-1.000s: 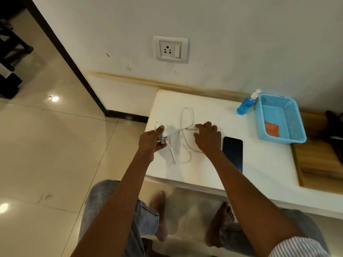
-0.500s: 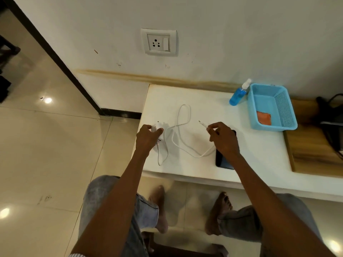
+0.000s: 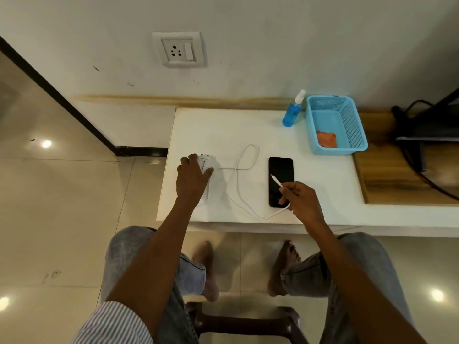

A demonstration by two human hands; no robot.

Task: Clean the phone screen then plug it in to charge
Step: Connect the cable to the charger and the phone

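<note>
Head view: on the white worktop, the left hand grips the white charger adapter, not yet in the white wall socket. Its thin white cable loops right to the right hand, which pinches the connector end over the flat black phone. Both plugging steps remain; I judge cleaning finished, since the orange cloth lies in the blue basket.

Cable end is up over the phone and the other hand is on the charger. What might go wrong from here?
The right hand pinches the cable just behind its connector, held over the phone screen; a slip might scratch the glass. The left hand grips the charger near the table edge, and the cable crosses itself in a loop, so lifting the charger toward the wall socket may snag or tug the cable.
</note>
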